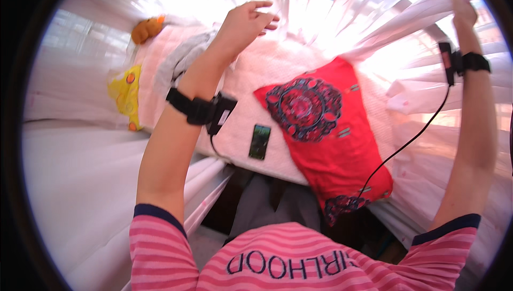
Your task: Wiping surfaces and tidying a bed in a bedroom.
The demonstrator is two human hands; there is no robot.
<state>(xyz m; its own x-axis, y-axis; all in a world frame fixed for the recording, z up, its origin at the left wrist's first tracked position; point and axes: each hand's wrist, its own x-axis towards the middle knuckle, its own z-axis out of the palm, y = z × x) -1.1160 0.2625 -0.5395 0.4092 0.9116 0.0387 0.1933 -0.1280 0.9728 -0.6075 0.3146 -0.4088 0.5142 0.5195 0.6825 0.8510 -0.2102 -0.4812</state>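
Note:
My left hand (250, 22) is raised over the far part of the bed, fingers apart and holding nothing. At the upper right, my right hand (464, 10) is lifted against the sheer white curtain (417, 30); its fingers are blurred, and whether they grip the fabric does not show. Both wrists carry black straps with small cabled devices. A red pillow (344, 151) with a dark round floral pattern lies aslant on the pale pink bed pad (240, 90), its near corner past the edge. Left of it lies a smartphone (259, 142), screen lit.
A grey crumpled cloth (182, 56) lies beneath and beside my left forearm. Beyond it are a brown plush toy (146, 30) and a yellow patterned cloth or bag (127, 94). Sheer curtains surround the bed. A black cable (417, 137) hangs from my right wrist across the pillow.

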